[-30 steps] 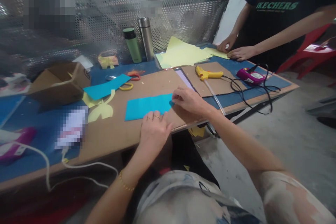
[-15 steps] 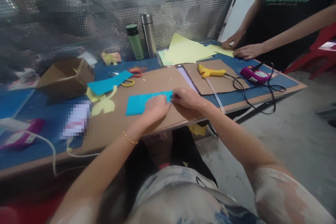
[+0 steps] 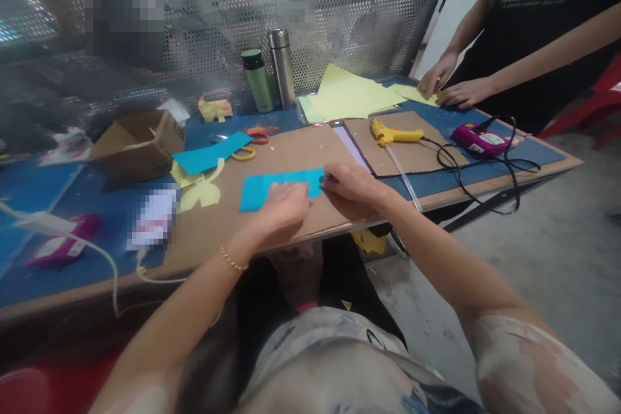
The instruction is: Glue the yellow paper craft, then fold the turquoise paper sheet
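Observation:
A folded strip of blue paper (image 3: 253,193) lies on a brown cardboard sheet (image 3: 301,149) in front of me. My left hand (image 3: 286,204) rests on the middle of the strip, its fingers curled and pressing on the paper near its front edge. At the strip's right end, my right hand (image 3: 350,182) pinches the paper between thumb and fingers. A short stretch of blue shows between the two hands. Left of the strip lie another blue paper piece (image 3: 208,154), scissors with a yellow handle (image 3: 244,154), and pale yellow cut-paper shapes (image 3: 201,195).
A yellow glue gun (image 3: 395,134) lies on cardboard at right, its black cord running by a purple device (image 3: 480,140). Behind stand a green bottle (image 3: 259,84), a steel flask (image 3: 283,71) and yellow sheets (image 3: 352,96). A cardboard box (image 3: 138,149) sits left. A co-worker's hands (image 3: 449,87) handle yellow paper.
My left hand has slid slightly left and toward me along the blue strip, widening the gap between my hands. My right hand stays at the strip's end. The view has shifted a little.

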`<move>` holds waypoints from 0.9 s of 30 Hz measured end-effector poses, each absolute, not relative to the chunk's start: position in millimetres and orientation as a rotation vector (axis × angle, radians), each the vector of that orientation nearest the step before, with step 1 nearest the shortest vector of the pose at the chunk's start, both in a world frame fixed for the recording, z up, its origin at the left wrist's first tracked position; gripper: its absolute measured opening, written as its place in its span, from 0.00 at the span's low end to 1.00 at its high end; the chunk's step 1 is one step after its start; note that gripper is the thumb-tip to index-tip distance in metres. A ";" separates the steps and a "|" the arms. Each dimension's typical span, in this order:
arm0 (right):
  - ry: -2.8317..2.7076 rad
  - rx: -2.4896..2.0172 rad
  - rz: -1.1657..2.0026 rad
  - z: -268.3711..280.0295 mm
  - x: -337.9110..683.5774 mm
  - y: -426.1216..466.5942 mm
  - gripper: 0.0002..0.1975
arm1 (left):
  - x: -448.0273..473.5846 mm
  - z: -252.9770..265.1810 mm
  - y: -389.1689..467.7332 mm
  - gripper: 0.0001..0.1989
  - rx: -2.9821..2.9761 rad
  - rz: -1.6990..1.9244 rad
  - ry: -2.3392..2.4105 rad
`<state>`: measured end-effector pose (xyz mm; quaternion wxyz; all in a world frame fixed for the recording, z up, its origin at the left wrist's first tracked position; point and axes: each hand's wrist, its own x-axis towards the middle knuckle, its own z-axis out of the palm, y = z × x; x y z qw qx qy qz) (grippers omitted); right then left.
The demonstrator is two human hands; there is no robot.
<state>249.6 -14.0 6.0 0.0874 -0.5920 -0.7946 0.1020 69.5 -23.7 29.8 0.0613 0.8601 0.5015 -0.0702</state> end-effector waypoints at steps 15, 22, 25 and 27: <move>-2.626 -1.149 -0.348 -16.6 233.7 -53.3 0.13 | -70.0 12.8 -21.2 0.20 2.761 0.350 1.414; -2.699 -1.221 -0.478 -6.5 230.6 -51.3 0.07 | -68.4 4.2 -35.6 0.21 2.892 0.310 1.380; -2.667 -1.274 -0.479 -7.8 241.1 -44.6 0.07 | -56.1 5.9 -48.7 0.20 2.924 0.325 1.282; -2.626 -1.312 -0.449 -9.6 248.0 -43.3 0.07 | -45.4 5.9 -61.2 0.19 2.937 0.331 1.211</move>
